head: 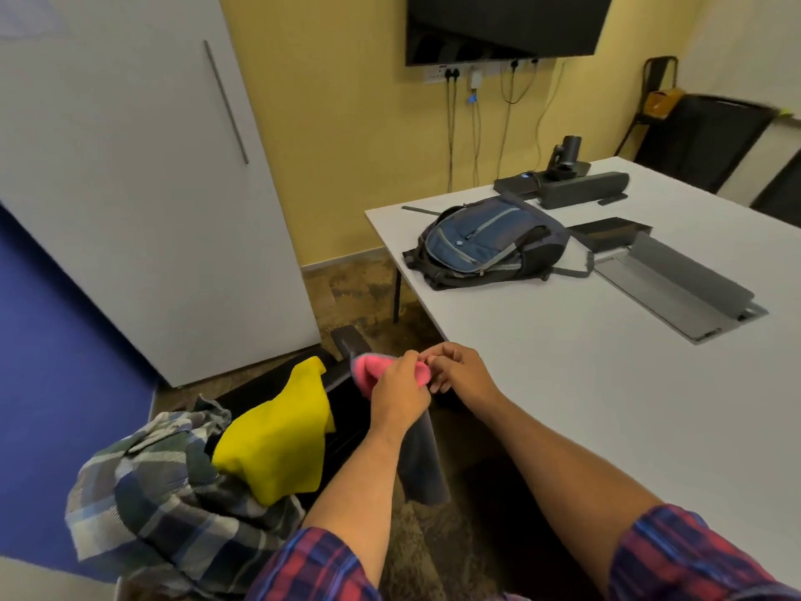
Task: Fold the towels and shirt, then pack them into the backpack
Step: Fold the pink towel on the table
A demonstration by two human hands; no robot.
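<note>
Two hands meet just off the near corner of the white table (563,383), both pinching the same pink towel (372,371). The left hand (401,390) has its fingers curled around the bunched pink cloth, and the right hand (459,370) nips an edge of it between thumb and fingertips — the two hands touch or nearly touch. A dark grey stretch of cloth (422,461) hangs down below the left wrist; whether it is the towel's other face or a separate piece, I cannot tell. Just left of the hands, a yellow towel (277,440) lies crumpled over a dark chair (346,344), and beside it, nearer the person, a plaid shirt (173,492) in blue, green and white sits in a loose heap, its upper edge touching the yellow towel. The blue and black backpack (481,242) lies flat on the table's far left part, well apart from the hands, its zip looking closed. Beyond it on the table rest a dark speaker bar (583,190) and a small camera unit (568,156) — and a raised grey cable hatch (676,284) stands open to the backpack's right. Both forearms show red and blue checked sleeves (676,557) pushed up.
</note>
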